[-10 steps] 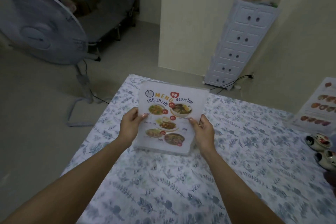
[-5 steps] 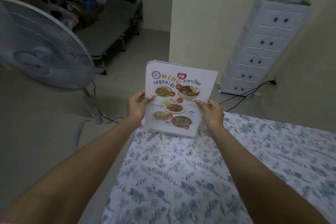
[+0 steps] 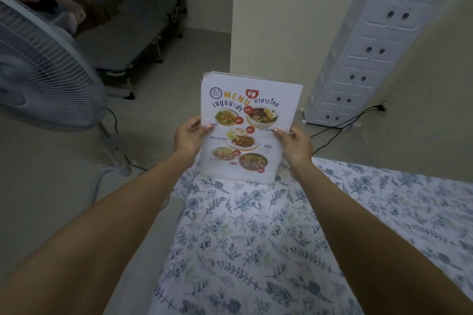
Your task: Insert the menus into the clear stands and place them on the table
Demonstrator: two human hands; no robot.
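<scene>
A clear stand holding a white menu [image 3: 247,125] with food photos and the orange word MENU stands upright at the far left corner of the table [image 3: 256,250], its base on or just above the floral cloth. My left hand [image 3: 188,137] grips its left edge, thumb on the front. My right hand [image 3: 294,144] grips its right edge the same way. The stand's foot is hard to make out behind the sheet.
A white pedestal fan [image 3: 43,69] stands on the floor to the left, its cable trailing by the table corner. A white drawer tower [image 3: 366,59] leans against the wall at right, with black cables [image 3: 343,123] beside it. A grey folding cot [image 3: 133,30] is farther back.
The stand with the menu has gone from the middle of the table toward its far left corner and now stands more upright. My view swung left, so the other menu at right is out of sight.
</scene>
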